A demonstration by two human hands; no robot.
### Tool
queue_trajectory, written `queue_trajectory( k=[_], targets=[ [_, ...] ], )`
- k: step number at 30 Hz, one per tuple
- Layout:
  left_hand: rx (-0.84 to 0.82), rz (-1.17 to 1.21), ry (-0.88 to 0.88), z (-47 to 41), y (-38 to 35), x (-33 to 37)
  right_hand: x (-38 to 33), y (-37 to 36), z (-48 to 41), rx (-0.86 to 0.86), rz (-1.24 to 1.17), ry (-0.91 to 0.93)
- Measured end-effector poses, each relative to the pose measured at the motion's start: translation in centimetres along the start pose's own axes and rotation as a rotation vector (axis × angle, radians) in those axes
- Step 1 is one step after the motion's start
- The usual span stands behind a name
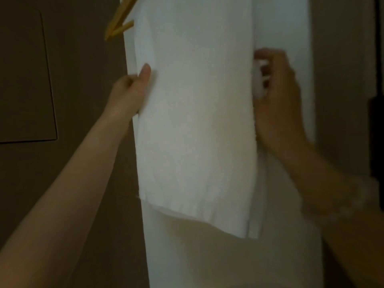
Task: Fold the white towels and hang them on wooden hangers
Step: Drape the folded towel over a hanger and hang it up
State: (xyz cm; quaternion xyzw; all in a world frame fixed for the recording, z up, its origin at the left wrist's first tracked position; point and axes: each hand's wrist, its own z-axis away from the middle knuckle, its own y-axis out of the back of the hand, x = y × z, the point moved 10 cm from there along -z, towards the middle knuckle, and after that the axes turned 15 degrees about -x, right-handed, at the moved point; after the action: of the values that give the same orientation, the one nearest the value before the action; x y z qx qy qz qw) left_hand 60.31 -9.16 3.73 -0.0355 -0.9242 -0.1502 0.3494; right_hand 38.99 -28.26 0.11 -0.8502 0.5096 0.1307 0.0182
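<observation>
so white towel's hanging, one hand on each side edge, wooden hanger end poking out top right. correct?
Not quite: in the head view the wooden hanger end shows at the top left, not the top right. The rest holds: the white towel hangs, the left hand pinches its left edge and the right hand holds its right edge.

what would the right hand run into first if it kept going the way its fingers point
The white towel: the right hand points left at its right edge, and its fingers seem to touch that edge. Blur hides whether they grip it.
</observation>
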Motion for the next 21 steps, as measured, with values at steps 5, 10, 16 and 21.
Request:
queue_trajectory(
  k=[5, 10, 16, 21],
  targets=[
    [-0.151, 0.192, 0.117, 3.4, -4.0, -3.9, 0.8, -0.8, 4.8, -0.092, -0.039, -0.162],
    [-0.188, 0.255, 0.241, 7.6, -5.0, -6.4, 2.9, -1.7, 7.2, -0.195, -0.02, -0.278],
    [-0.254, 0.274, 0.213, 11.4, -6.1, -8.0, 1.7, 0.4, 9.9, -0.051, -0.158, -0.243],
    [-0.446, 0.279, 0.257, 12.7, -7.3, -6.7, 2.0, -1.0, 10.6, -0.38, -0.215, -0.446]
  ],
)
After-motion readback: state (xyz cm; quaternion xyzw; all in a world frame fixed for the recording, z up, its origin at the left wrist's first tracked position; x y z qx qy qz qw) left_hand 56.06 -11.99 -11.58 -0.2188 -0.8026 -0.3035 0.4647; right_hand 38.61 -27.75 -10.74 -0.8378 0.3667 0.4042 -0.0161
